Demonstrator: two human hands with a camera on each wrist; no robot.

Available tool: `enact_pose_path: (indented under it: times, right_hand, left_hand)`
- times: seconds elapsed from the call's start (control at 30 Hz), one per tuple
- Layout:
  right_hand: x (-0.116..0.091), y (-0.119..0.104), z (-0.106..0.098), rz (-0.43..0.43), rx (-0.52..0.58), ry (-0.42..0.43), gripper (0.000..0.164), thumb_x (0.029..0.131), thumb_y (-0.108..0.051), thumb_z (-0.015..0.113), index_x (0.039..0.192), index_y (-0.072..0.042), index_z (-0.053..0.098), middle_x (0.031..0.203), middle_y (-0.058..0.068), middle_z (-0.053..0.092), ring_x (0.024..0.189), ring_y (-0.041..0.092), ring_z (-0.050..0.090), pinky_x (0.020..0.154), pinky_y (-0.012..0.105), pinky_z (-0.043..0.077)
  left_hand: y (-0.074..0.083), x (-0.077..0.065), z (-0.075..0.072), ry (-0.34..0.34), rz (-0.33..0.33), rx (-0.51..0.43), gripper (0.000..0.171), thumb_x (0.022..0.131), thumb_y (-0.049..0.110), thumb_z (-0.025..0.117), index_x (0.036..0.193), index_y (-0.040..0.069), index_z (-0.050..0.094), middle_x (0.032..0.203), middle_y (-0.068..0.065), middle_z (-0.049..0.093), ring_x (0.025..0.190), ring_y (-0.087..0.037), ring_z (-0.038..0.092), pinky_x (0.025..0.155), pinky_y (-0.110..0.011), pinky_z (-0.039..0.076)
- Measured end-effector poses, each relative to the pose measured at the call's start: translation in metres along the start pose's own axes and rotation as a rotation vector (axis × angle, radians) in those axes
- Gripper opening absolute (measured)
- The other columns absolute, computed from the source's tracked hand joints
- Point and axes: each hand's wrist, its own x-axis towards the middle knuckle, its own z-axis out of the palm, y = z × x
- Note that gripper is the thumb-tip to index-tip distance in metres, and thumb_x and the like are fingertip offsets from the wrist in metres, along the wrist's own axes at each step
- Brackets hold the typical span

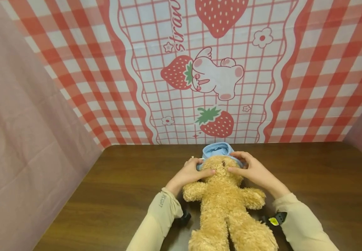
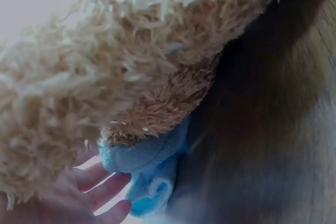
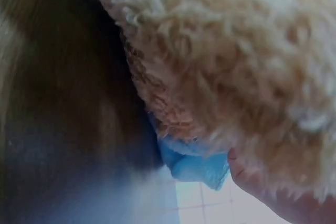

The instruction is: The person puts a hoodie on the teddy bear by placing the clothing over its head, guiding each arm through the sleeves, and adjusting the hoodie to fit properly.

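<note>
At far left, a pale pink cloth (image 1: pixel 27 122) is seen hanging beside the brown wooden table (image 1: pixel 121 181). A cream left sleeve (image 1: pixel 159 216) comes next, with a dark device (image 1: pixel 185 217) worn beneath its cuff.

Left hand (image 1: pixel 188 174): thumb laid across the bear's face, fingers set round the side of the head, so that the head's edge is held in a moderately wide span. In the left wrist view, the fingers are seen slightly spread, touching blue fabric.

Centre: a tan, curly-furred teddy bear (image 1: pixel 220 195) is laid on the table, head towards the far edge, legs towards the person, arms out to either side. A light blue hat (image 1: pixel 216 148) is placed at the top of its head, the round upper part turned towards the strawberry-printed, red-checked backdrop (image 1: pixel 253 87).

Right hand (image 1: pixel 257 170): thumb pressed to the other side of the face, fingers bent over the hat's edge; the head is held between them. Whether the hat is pinched too cannot be told, as the fingertips are partly hidden.

Further right, a cream right sleeve (image 1: pixel 300 219) is seen, with a yellow-green marking (image 1: pixel 274 221) on the wrist device.
</note>
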Motion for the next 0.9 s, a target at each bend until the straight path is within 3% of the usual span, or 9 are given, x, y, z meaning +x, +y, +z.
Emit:
enact_pose_path:
  times: [0.17,0.3,0.4,0.5,0.6,0.73,0.9]
  right_hand:
    - [0.0,-0.006,0.002,0.002,-0.017,-0.01,0.069,0.084,-0.037,0.063,0.135,-0.001,0.034,0.137,0.022,0.036,0.127,0.041,0.031,0.096,0.056,0.032]
    - [-0.001,-0.009,0.002,-0.018,-0.005,0.006,0.066,0.083,-0.032,0.065,0.133,0.001,0.037,0.134,0.024,0.038,0.125,0.042,0.033,0.096,0.056,0.032]
    - [0.0,-0.009,0.003,-0.024,0.0,0.017,0.065,0.082,-0.031,0.066,0.131,0.001,0.038,0.133,0.024,0.04,0.125,0.042,0.032,0.097,0.057,0.029]
    - [0.0,-0.01,0.003,-0.019,0.011,0.023,0.064,0.082,-0.032,0.066,0.131,-0.001,0.04,0.132,0.022,0.041,0.125,0.041,0.033,0.098,0.058,0.028]
    - [0.0,-0.009,0.004,-0.018,0.007,0.035,0.062,0.082,-0.033,0.066,0.13,-0.003,0.042,0.131,0.02,0.044,0.122,0.038,0.037,0.096,0.055,0.032]
    - [-0.001,-0.009,0.006,-0.02,0.0,0.042,0.055,0.082,-0.031,0.066,0.125,-0.003,0.046,0.123,0.018,0.05,0.105,0.029,0.051,0.083,0.04,0.044]
    - [0.0,-0.008,0.008,-0.044,0.029,0.044,0.041,0.084,-0.024,0.065,0.115,-0.003,0.051,0.11,0.015,0.054,0.084,0.014,0.051,0.066,0.026,0.044]
  left_hand:
    - [0.002,0.0,0.001,-0.007,-0.018,-0.058,0.073,0.075,0.049,0.067,0.129,0.005,0.045,0.139,-0.014,0.036,0.135,-0.031,0.018,0.104,-0.05,0.026]
    - [0.003,0.002,0.001,-0.016,-0.003,-0.116,0.066,0.075,0.041,0.07,0.125,0.004,0.049,0.128,-0.013,0.046,0.126,-0.028,0.035,0.098,-0.044,0.035]
    - [0.005,0.003,0.001,-0.029,0.061,-0.155,0.051,0.076,0.032,0.071,0.116,0.004,0.056,0.114,-0.011,0.055,0.109,-0.026,0.049,0.089,-0.038,0.042]
    - [0.007,0.002,0.002,-0.01,0.115,-0.149,0.039,0.076,0.026,0.072,0.109,0.007,0.059,0.11,-0.009,0.053,0.105,-0.023,0.047,0.088,-0.036,0.041]
    - [0.011,-0.001,0.002,0.027,0.156,-0.101,0.034,0.076,0.023,0.072,0.104,0.008,0.06,0.117,-0.008,0.048,0.113,-0.023,0.039,0.094,-0.04,0.035]
    - [0.015,-0.004,0.004,0.05,0.217,-0.067,0.028,0.077,0.018,0.071,0.099,0.005,0.06,0.123,-0.008,0.047,0.12,-0.025,0.035,0.099,-0.042,0.031]
    - [0.02,-0.007,0.005,0.091,0.287,-0.043,0.02,0.076,0.014,0.071,0.091,0.005,0.063,0.12,-0.005,0.049,0.115,-0.022,0.038,0.097,-0.036,0.034]
